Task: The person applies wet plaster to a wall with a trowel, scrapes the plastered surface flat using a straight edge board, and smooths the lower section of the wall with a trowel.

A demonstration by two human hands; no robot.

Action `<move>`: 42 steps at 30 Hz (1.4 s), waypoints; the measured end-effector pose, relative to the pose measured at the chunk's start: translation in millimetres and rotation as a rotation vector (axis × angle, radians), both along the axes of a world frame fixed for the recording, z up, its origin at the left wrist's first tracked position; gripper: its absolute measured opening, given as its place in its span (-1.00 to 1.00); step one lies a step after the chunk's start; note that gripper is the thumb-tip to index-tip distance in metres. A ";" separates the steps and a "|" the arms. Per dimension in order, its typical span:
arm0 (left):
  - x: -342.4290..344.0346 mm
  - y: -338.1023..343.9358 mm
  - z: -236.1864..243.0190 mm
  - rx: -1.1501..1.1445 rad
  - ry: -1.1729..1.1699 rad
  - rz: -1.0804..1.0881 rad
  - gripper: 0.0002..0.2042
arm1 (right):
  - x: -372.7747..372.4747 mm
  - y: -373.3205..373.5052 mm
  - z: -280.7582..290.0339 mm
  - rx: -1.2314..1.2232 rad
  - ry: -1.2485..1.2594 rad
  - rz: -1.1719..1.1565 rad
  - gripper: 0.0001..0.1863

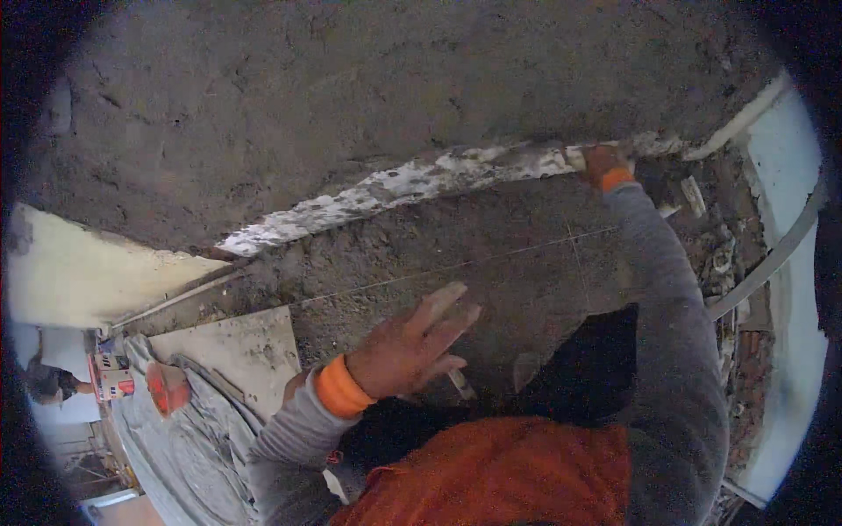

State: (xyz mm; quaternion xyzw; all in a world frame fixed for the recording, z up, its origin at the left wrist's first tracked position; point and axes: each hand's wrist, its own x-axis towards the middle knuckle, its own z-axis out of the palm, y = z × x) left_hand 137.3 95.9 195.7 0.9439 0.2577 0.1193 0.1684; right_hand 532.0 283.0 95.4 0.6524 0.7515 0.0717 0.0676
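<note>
A long, white-smeared strip (412, 186) runs along the foot of the rough grey wall (368, 79). My right hand (605, 165), far out at the strip's right end, has its fingers bent in against it; a small pale piece shows beside them, and what they hold is hidden. Closer to me, my left hand (408, 355) is raised over the floor with fingers stretched out and nothing in it. Orange cuffs end both grey sleeves. Below the left hand's fingers lies a short pale stick-like thing (460, 384), near a dull pointed piece (526, 370).
A pale tile (237, 355) lies at the left, beside a grey sheet (189, 447) bearing an orange bucket (167, 387). At the far left, another person (51, 381) is near a printed box (111, 377). Rubble (724, 254) and a curved grey pipe (776, 254) are at the right.
</note>
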 end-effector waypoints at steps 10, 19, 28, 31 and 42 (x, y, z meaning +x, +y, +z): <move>9.4 3.4 -5.5 0.008 0.004 -0.014 -0.42 | -39.7 -4.3 7.0 -0.016 0.017 0.091 -0.58; 6.9 -2.5 -7.6 -0.042 0.021 -0.054 -0.42 | -37.6 12.5 -28.3 0.247 0.013 0.302 -0.57; 2.0 -8.6 0.2 -0.177 0.131 0.000 -0.42 | -5.5 -20.4 -29.2 -0.234 -0.159 0.029 -0.71; 4.5 -5.7 -4.0 -0.159 0.086 -0.015 -0.42 | -14.0 -30.5 -26.0 -0.211 -0.190 0.135 -0.73; 5.6 -9.9 -1.8 -0.097 0.060 -0.001 -0.43 | 39.5 -21.0 -9.3 -0.095 -0.221 -0.270 -0.76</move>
